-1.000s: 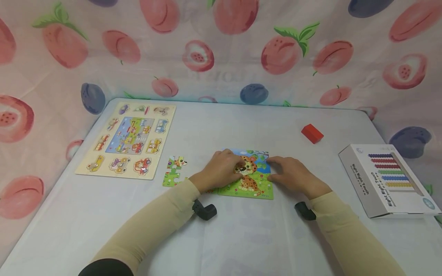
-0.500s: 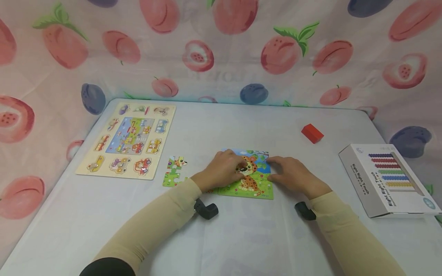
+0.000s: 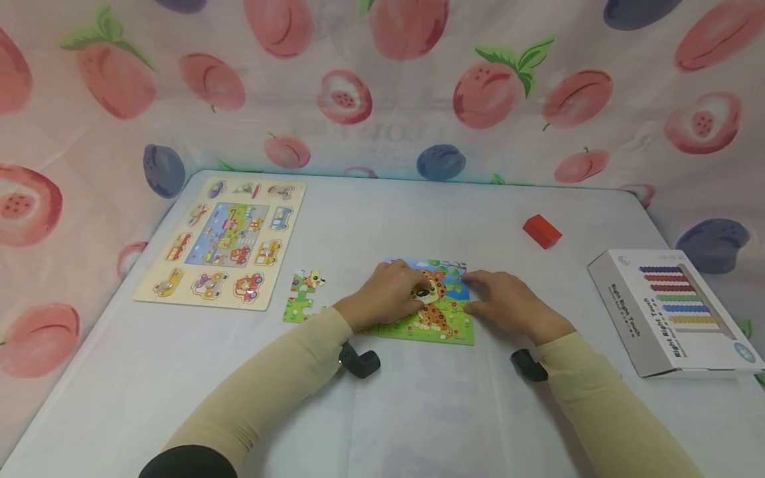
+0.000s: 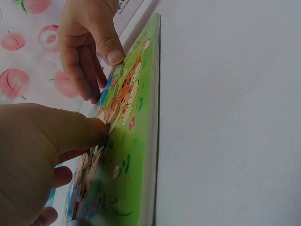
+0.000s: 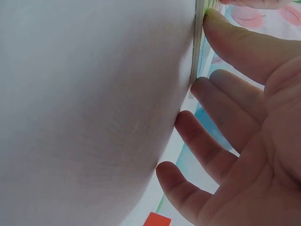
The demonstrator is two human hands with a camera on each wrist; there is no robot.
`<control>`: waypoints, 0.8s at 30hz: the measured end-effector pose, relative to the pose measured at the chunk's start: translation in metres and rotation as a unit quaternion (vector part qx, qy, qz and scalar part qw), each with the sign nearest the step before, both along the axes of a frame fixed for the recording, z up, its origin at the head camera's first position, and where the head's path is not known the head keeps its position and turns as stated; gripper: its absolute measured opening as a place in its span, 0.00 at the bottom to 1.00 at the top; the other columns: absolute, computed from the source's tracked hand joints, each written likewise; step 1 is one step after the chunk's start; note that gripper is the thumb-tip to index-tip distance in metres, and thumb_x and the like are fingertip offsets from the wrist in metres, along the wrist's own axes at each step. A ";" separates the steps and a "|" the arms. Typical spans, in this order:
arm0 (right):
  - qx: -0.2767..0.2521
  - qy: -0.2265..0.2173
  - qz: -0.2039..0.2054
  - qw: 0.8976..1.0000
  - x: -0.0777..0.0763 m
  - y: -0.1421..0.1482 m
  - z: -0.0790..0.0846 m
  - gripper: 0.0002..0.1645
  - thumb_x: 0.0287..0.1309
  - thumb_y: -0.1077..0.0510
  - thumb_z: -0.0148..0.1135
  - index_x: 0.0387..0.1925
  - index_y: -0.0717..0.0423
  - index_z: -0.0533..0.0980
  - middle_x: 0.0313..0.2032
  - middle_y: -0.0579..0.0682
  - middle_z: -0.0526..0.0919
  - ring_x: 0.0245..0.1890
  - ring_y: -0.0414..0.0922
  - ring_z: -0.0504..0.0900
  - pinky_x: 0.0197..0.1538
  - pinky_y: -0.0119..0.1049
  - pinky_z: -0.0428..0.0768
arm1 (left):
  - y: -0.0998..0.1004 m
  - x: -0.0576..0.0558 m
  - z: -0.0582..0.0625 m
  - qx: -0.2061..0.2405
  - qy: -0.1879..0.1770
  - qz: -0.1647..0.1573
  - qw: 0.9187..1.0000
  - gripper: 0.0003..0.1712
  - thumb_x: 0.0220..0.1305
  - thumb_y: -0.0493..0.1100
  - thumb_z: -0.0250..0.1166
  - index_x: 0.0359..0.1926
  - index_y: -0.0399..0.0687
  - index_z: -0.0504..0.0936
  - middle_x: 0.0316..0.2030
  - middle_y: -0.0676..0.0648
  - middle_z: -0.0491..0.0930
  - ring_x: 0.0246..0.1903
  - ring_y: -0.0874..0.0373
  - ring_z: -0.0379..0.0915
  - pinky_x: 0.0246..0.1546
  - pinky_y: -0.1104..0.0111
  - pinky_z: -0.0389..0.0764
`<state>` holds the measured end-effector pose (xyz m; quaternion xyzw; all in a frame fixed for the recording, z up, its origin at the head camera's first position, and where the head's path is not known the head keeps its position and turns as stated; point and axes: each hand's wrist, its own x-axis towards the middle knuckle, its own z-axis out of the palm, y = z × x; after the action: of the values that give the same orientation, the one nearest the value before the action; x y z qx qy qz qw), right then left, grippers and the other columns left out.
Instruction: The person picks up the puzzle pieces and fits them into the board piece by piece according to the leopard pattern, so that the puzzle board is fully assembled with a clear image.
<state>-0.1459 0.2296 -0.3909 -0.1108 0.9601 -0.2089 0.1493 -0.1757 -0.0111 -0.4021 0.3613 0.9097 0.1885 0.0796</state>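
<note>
"What is the left hand [image 3: 382, 295] hiding?"
"It is covering the leopard puzzle's [image 3: 454, 322] left part, while the sleeve [image 3: 269, 382] is overlapping the loose pieces [image 3: 295, 313]."
"And the edges?"
"The right wrist view is cropping the red block [image 5: 157, 220]; the left's bottom edge is cutting the puzzle's blurred end."

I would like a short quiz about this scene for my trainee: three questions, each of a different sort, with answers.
1. Which animal does the puzzle under the left hand show?
A) elephant
B) spotted cat
C) penguin

2. True or false: the right hand is at the puzzle's edge.

3. Fill in: on the table, the board with vehicle pictures lies to the person's ____ of the puzzle.

Key: 1. B; 2. True; 3. left
</note>
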 end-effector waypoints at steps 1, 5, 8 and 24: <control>0.000 0.000 0.000 1.000 0.000 0.000 0.000 0.36 0.60 0.56 0.70 0.68 0.61 0.70 0.65 0.65 0.72 0.66 0.65 0.67 0.66 0.62 0.63 | 0.000 0.000 0.000 0.000 0.000 -0.001 1.000 0.15 0.65 0.46 0.68 0.52 0.53 0.86 0.48 0.56 0.84 0.52 0.52 0.72 0.53 0.55 0.69; -0.003 0.001 0.001 1.000 0.000 0.000 0.001 0.36 0.60 0.57 0.70 0.67 0.62 0.70 0.65 0.65 0.71 0.66 0.65 0.67 0.66 0.62 0.63 | 0.000 0.000 0.000 0.003 0.001 -0.003 1.000 0.15 0.65 0.46 0.68 0.53 0.53 0.86 0.48 0.55 0.84 0.52 0.52 0.72 0.54 0.54 0.69; -0.005 0.001 0.002 1.000 0.001 0.000 0.002 0.36 0.60 0.57 0.70 0.67 0.62 0.70 0.65 0.65 0.72 0.66 0.65 0.67 0.66 0.62 0.63 | -0.003 0.001 0.001 0.009 -0.003 -0.008 1.000 0.17 0.65 0.46 0.68 0.54 0.51 0.85 0.49 0.54 0.84 0.54 0.51 0.72 0.56 0.53 0.69; 0.003 -0.008 -0.001 1.000 0.000 0.000 0.000 0.37 0.60 0.56 0.70 0.68 0.60 0.69 0.66 0.65 0.71 0.66 0.64 0.66 0.66 0.62 0.63 | -0.042 0.002 0.019 0.007 0.004 0.026 1.000 0.22 0.64 0.48 0.70 0.57 0.50 0.84 0.51 0.50 0.84 0.60 0.47 0.70 0.58 0.47 0.69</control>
<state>-0.1455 0.2299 -0.3908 -0.1072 0.9597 -0.2068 0.1570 -0.1733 -0.0528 -0.3832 0.3389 0.9178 0.1953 0.0683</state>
